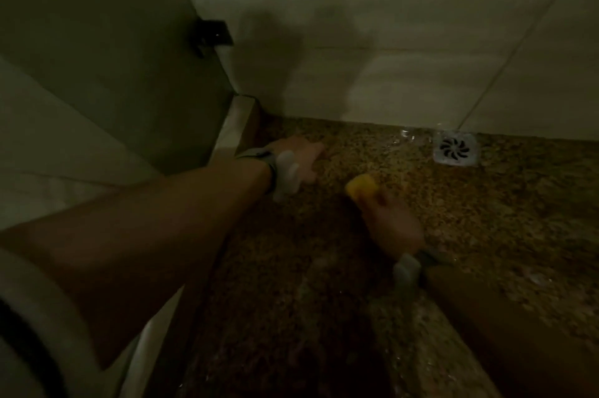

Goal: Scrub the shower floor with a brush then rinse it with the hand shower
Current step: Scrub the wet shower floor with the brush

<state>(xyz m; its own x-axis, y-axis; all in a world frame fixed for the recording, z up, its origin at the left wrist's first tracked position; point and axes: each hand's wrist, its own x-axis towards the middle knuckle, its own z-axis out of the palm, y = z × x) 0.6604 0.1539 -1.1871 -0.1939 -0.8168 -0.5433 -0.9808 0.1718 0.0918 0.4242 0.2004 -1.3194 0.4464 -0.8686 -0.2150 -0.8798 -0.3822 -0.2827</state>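
The speckled brown shower floor (486,219) fills the lower right and looks wet near the drain. My right hand (393,222) grips a yellow scrubber (360,188) and holds it down on the floor at mid-frame; the hand is blurred. My left hand (303,161) lies flat on the floor with its fingers stretched out, close to the corner by the raised curb. Both wrists wear a band with a pale tab. No hand shower is in view.
A square metal drain cover (456,149) sits against the far tiled wall (389,40). A glass door panel (113,57) with a dark hinge (212,34) stands on the left above a pale curb (235,125). The scene is dim.
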